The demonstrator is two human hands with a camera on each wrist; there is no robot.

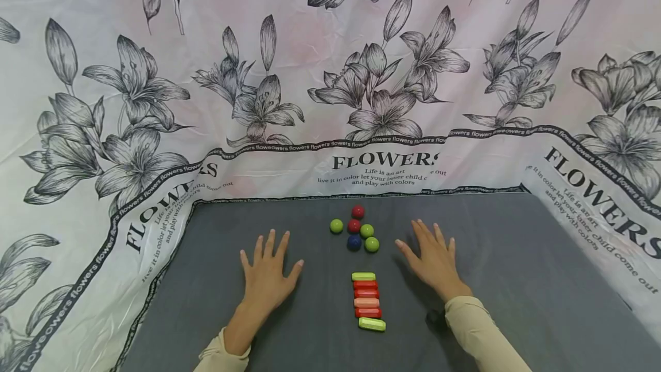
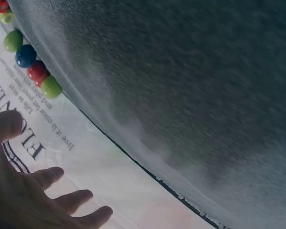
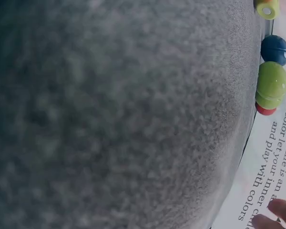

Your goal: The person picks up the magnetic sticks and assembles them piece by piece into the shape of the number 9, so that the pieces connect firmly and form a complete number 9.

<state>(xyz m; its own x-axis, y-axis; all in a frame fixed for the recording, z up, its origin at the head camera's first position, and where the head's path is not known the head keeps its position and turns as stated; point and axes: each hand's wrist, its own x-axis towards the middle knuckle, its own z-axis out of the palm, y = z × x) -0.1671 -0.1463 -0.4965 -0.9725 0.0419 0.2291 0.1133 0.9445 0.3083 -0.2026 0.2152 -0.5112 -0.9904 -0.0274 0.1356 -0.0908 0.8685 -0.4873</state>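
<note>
The head view cut off the near edge of the table (image 1: pixel 304 337) and both sleeves (image 1: pixel 224 357); a shape (image 1: pixel 435 318) beside the right one was too dark to tell; the left hand (image 2: pixel 24 200) and right hand (image 3: pixel 283 211) ran off their wrist views, where the table surface blurred.

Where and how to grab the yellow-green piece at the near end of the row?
Probably pinch its two short ends from above: the yellow-green piece lies lengthwise roughly left to right, with both ends exposed. I'd avoid pinching across its long sides, since a red piece sits close along the far one.
</note>
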